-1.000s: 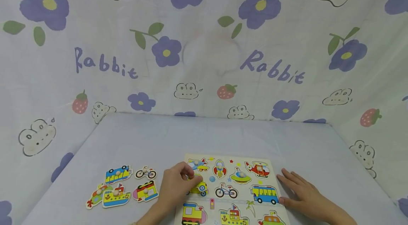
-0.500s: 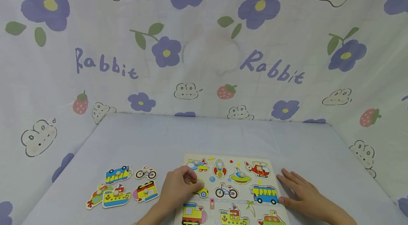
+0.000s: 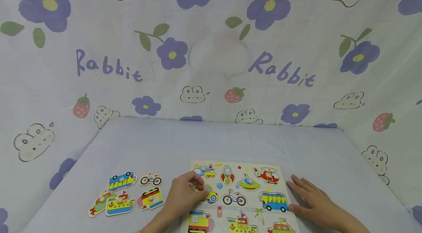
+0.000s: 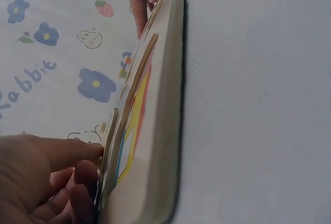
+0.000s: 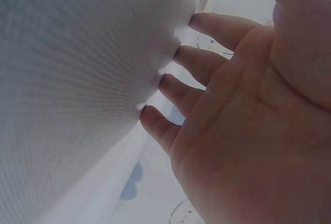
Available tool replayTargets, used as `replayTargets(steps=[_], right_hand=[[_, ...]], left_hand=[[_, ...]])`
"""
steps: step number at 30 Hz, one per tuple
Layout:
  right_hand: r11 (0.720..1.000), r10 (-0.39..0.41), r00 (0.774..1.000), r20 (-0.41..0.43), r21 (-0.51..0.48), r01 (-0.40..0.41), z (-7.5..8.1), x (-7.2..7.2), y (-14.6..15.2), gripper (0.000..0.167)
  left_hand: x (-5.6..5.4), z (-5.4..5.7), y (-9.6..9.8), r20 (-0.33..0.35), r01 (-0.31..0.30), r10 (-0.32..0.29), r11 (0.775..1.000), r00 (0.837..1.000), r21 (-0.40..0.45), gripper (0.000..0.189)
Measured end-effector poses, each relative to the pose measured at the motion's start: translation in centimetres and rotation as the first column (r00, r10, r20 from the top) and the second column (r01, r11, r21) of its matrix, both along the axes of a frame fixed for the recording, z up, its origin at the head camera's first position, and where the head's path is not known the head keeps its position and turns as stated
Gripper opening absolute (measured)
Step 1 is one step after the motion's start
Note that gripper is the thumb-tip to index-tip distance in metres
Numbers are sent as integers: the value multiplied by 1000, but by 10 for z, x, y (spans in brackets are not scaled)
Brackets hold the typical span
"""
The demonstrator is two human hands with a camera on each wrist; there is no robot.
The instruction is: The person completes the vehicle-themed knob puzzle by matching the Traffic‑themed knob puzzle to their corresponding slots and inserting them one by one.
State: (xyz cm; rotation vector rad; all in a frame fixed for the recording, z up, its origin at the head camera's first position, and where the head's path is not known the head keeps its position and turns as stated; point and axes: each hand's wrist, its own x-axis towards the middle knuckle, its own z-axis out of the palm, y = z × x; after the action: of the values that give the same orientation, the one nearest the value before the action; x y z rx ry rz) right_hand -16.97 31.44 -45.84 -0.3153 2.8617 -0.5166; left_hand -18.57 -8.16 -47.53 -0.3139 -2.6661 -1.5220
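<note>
The yellow car piece point(image 3: 211, 193), thin wood with a printed face, lies at the left of the middle row on the puzzle board point(image 3: 252, 198). Farthest left on the pale surface point(image 3: 184, 141), a boat piece point(image 3: 120, 209) partly covers a tilted submarine piece point(image 3: 99, 203), with an upside-down bus piece point(image 3: 115, 183) beyond them. Next come a bicycle piece point(image 3: 151, 181) and an inverted train piece point(image 3: 156, 200); all five carry round wooden knobs point(image 3: 122, 179). The left hand point(image 3: 184, 193) is bent low, thumb and forefinger pinching the car piece's left side; the fingers hide the grip point and part of the car, and how flush it sits cannot be told. Along the flat cream board's far row are knobbed plane point(image 3: 208, 170), rocket point(image 3: 227, 178), saucer point(image 3: 249, 185) and helicopter point(image 3: 271, 179) shapes, with printed vehicle pictures point(image 3: 274, 202) nearer; the frame cuts off its near edge. Rightmost, the right hand point(image 3: 311, 198) lies palm down, fingers extended and slightly spread, fingertips resting on the surface, thumb at the board's edge. In the right wrist view the surface looks finely ribbed and the thumb is cropped.
</note>
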Motion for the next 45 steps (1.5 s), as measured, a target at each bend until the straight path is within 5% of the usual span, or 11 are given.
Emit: replayTargets(steps=[17,29,45], right_hand=[[999,-42,998,42,12,42,1,-2,-1,93],[1000,-31,999,31,3,31,1,0,-1,92],[1000,-23,999,26,5,23,0,0,0,92]], left_hand=[[-3,2,-3,-17,0,-1,999,1000,-40,18],[-5,9,-6,49,89,-88,996,995,-5,18],[-8,15,-8,39,154,-152,987,988,-44,22]])
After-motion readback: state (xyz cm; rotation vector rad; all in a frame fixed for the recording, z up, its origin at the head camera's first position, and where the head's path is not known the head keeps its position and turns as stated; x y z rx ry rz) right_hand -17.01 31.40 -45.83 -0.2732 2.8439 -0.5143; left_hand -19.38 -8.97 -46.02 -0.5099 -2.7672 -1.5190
